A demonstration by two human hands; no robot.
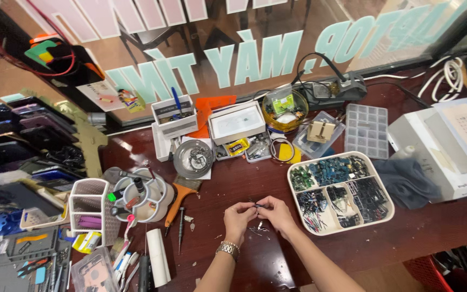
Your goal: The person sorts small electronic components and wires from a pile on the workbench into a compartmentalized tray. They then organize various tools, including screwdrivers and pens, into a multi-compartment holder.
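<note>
Both hands meet over the middle of the dark red workbench point(406, 238), and between their fingertips sits a small dark component point(257, 205), too small to name more closely. The left hand point(238, 217) pinches its left end and the right hand point(278, 214) pinches its right end, so both grips are closed on the same piece and neither hand is nearer than the other. The component's long axis runs roughly level from left to right across the view, from one pinch to the other; which end is its head cannot be told. It is held clear above the bench, not resting on it. Directly below it, in the gap between the two wrists, a few pale scraps or thin metal bits point(259, 229) lie on the wood, near but not touching the hands. A wristwatch point(228, 250) rides the left wrist. To the right, well apart from the right hand, stands a white divided tray point(342, 157) filled with small dark and blue-green parts. To the left, an orange-handled tool point(175, 205) and a slim screwdriver point(180, 230) lie on the bench.
</note>
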